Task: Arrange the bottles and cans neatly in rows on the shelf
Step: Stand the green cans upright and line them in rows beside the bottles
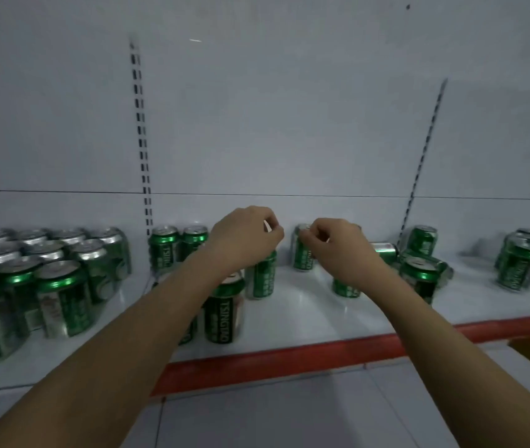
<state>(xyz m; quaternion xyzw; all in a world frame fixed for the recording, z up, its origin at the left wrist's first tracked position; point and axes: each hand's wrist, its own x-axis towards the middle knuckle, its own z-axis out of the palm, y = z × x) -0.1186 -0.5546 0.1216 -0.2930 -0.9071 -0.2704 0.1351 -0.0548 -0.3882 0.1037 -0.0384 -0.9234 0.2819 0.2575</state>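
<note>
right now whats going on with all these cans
A person is sorting green beer cans on a white shelf with a red front edge. The left hand is curled over the top of one upright can, and the right hand pinches the rim of another upright can near the back. On the left, a block of cans already stands in rows. On the right, a loose cluster is still jumbled, with at least one can on its side.
</note>
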